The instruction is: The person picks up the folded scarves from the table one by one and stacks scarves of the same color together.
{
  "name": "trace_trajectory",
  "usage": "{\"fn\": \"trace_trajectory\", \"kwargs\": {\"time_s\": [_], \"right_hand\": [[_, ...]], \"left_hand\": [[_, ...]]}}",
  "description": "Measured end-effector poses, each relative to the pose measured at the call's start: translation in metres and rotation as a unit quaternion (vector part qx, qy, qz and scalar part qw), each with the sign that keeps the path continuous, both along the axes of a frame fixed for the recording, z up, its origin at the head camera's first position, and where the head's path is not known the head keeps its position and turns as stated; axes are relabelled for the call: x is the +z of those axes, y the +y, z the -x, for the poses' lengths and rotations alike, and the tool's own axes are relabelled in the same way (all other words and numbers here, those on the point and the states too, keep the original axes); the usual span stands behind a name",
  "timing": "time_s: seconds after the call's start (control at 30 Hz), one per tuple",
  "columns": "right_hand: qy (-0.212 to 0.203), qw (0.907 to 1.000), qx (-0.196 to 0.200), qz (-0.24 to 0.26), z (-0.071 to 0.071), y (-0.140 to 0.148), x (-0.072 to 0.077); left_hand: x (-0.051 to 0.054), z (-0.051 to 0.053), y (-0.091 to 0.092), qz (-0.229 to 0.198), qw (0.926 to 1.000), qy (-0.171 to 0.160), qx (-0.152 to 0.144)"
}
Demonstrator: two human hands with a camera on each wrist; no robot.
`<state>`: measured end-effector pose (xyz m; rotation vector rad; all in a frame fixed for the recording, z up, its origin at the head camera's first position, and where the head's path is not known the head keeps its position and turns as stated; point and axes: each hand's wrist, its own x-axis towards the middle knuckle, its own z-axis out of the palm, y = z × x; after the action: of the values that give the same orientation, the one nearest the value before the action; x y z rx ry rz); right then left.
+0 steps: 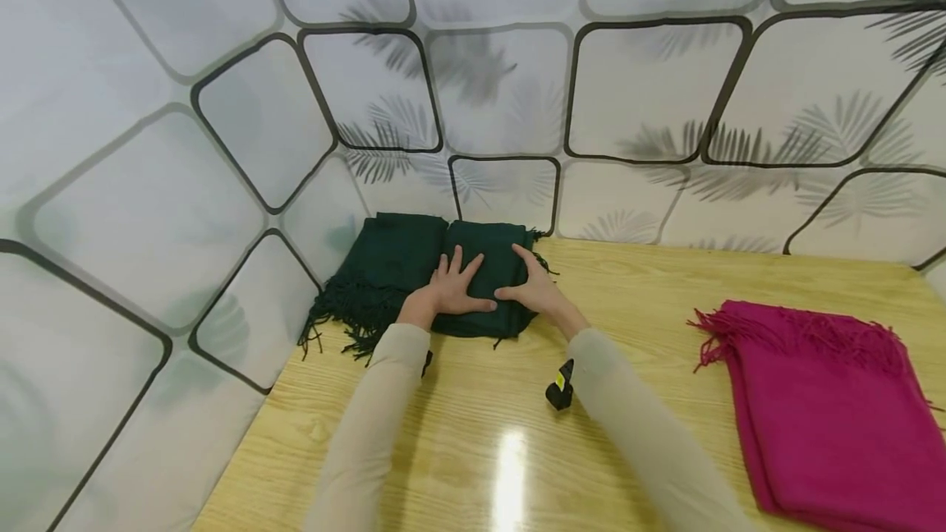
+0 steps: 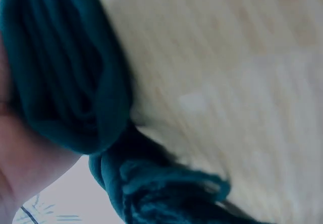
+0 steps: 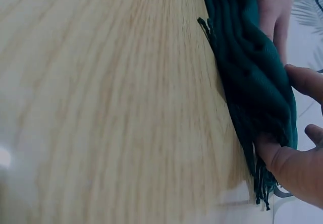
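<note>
Dark green fringed cloth lies folded in two side-by-side bundles at the far left of the wood-grained surface. Both hands are at the right bundle: the left hand spreads its fingers across the top; the right hand has thumb and index apart, one finger tucked into the fringed end, whether gripping I cannot tell. Folded magenta cloth lies well to the right.

Magenta cloth: cropped by the head view's right and lower edges. Right fingers: cropped by the right-wrist view's right edge; one tip is concealed by the green cloth. Left-wrist view: the surface grain is blurred.
</note>
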<state>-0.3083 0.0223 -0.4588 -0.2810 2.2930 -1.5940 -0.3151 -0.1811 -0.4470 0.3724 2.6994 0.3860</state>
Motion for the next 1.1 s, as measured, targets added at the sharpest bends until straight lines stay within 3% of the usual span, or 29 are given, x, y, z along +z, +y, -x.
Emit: {"fn": "trace_trajectory", "kwargs": {"time_s": [0.23, 0.37, 0.5, 0.8, 0.97, 1.1], "right_hand": [[0.019, 0.9996, 0.014, -0.013, 0.005, 0.008, -0.004], [0.033, 0.9981, 0.019, -0.048, 0.006, 0.008, -0.007], [0.031, 0.9974, 0.017, -0.063, 0.006, 0.007, -0.007], [0.043, 0.9949, -0.002, -0.091, -0.002, 0.006, -0.005], [0.044, 0.9973, -0.006, -0.058, -0.001, 0.007, -0.009], [0.022, 0.9997, -0.003, -0.014, 0.000, 0.014, -0.014]], "left_hand": [[-0.010, -0.002, 0.012, 0.051, 0.9981, 0.027, -0.019], [-0.011, 0.001, 0.011, 0.024, 0.9992, 0.023, -0.023], [-0.007, 0.005, 0.004, -0.011, 0.9997, 0.017, -0.014], [0.003, 0.009, 0.002, 0.002, 0.9994, 0.032, 0.012], [0.003, 0.013, 0.000, -0.059, 0.9975, 0.039, 0.010], [0.001, 0.015, -0.003, -0.141, 0.9896, 0.028, -0.008]]}}
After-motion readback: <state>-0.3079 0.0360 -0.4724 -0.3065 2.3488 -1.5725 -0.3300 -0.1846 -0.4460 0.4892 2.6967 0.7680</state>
